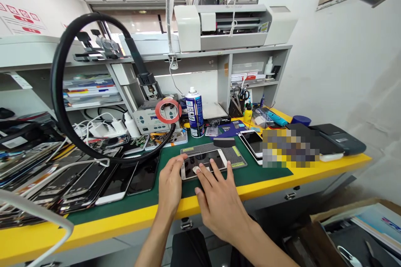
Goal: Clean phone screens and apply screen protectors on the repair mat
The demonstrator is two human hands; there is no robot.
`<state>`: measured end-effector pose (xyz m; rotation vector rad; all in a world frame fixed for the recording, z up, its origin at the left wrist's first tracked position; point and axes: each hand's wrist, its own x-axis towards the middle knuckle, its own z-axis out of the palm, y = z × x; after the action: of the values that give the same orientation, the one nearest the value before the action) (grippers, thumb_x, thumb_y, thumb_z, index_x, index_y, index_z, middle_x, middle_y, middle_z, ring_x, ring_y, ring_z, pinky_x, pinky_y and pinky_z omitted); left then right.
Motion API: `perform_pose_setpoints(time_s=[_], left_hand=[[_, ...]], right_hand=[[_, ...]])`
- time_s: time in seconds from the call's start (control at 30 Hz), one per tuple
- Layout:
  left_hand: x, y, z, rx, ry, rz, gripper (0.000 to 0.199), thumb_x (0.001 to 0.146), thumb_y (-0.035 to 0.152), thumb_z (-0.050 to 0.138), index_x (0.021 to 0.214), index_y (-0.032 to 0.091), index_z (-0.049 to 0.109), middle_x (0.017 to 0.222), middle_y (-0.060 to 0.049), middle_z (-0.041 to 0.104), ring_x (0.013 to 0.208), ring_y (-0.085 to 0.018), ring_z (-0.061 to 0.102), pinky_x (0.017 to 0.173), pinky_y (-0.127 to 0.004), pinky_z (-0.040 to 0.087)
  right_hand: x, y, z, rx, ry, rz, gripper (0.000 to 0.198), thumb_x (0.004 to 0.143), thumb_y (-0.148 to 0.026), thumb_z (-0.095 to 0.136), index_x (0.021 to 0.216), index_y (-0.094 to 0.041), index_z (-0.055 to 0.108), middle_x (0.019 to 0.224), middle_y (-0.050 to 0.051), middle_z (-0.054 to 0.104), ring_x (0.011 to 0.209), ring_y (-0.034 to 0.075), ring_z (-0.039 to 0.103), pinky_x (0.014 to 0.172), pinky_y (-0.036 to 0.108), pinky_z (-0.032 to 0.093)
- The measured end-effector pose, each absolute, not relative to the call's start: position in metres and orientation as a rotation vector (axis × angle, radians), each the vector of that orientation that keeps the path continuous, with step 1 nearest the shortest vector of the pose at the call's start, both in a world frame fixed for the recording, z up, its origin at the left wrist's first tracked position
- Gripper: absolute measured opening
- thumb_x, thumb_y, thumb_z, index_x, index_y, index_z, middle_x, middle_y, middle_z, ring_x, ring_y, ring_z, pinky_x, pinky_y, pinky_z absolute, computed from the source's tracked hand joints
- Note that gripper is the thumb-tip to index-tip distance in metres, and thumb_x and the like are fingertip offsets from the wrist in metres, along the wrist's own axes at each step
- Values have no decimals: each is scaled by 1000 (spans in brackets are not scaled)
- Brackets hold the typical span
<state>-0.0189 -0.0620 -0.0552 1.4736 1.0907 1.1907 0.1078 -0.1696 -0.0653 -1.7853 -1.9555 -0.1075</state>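
A white-framed smartphone (205,162) with a dark screen lies lengthwise on a grey perforated work mat (232,152) in the middle of the bench. My left hand (170,181) has its fingers together against the phone's left end, gripping that edge. Spread fingers of my right hand (221,200) rest flat across the screen and its near edge. A small white piece (196,170), its kind unclear, shows beside the right index fingertip on the glass. The right palm hides part of the phone's near side.
Several phones and screens (84,179) are piled at left. A blue spray can (194,112) stands behind the mat, near a red tape roll (168,111) and a black hose (56,79). More white phones (252,144) lie right; the bench has a yellow edge (263,187).
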Motion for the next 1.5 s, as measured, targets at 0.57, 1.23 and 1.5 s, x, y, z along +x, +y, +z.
perform_pose_setpoints(time_s=[0.57,1.23,1.5], left_hand=[[-19,-64,-52,1462,1123,1172,36,88,49,55,100,22,75,119,-6,72,122,-29,58,105,-39,39],[-19,-66,-51,1451,1095,1192,35,88,49,55,99,22,74,119,-6,72,120,-29,58,102,-38,39],[-18,-65,-51,1445,1075,1218,34,86,46,57,98,19,74,116,-7,73,119,-28,59,103,-37,40]], right_hand=[[151,-178,-76,-1945,-1808,-234,47,105,-36,32,148,-25,46,156,-1,41,148,34,28,118,69,13],[136,-141,-58,-2121,-1775,-109,61,105,-44,16,152,-13,40,159,8,35,151,34,18,119,68,4],[92,-145,-55,-1887,-1890,-42,59,106,-42,19,151,-12,42,159,10,36,151,34,19,121,65,-1]])
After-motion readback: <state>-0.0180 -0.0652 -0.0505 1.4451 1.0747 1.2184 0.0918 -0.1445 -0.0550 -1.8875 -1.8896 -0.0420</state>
